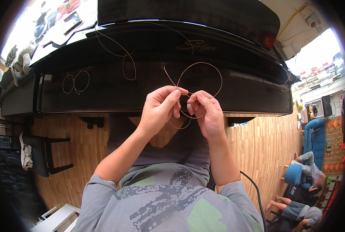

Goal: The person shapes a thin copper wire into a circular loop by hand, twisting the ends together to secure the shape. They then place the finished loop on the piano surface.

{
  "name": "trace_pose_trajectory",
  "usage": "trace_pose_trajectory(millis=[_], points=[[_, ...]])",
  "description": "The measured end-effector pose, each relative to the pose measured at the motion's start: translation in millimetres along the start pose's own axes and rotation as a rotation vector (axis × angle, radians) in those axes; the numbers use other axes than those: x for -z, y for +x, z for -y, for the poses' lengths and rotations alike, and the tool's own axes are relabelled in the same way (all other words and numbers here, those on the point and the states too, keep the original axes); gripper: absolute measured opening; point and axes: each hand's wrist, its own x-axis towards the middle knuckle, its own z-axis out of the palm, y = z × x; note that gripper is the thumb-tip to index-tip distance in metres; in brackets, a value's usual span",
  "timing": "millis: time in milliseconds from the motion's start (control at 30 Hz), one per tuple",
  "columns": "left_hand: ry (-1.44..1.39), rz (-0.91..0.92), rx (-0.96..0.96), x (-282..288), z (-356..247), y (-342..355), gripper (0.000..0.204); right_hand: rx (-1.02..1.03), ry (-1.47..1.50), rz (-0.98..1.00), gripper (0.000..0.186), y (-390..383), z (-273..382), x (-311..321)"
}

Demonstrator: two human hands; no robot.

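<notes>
A thin copper-coloured wire is bent into a large round loop with smaller curves hanging below. My left hand pinches it between thumb and forefinger, where the strands cross. Close beside it, my right hand is closed on the same wire with thumb and fingers. One loose end sticks up at the upper left of the loop. Both hands are over the near edge of a glossy black piano. On its surface to the left lies a wire piece shaped into two loops.
Another long curved wire lies farther back on the piano. A phone and papers are at the far left, near a grey plush toy. A black stool stands left on the wooden floor. People sit at right near a blue sofa.
</notes>
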Motion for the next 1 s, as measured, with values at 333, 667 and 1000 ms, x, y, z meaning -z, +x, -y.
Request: trace_pose_trajectory(millis=[333, 667, 1000], points=[[0.172, -0.044, -0.072, 5.7, 0.4, 2.6, 0.022, 0.335, -0.257, -0.144, 0.041, 0.1, 6.0, 23.6], [0.172, -0.044, -0.111, 15.8, -1.0, 4.0, 0.019, 0.448, -0.238, -0.25, 0.026, -9.0, 54.8, 33.2], [0.357, 0.141, -0.01, 16.6, -4.2, 3.2, 0.015, 0.178, -0.472, -0.11, 0.016, -18.1, 46.9, 15.2]])
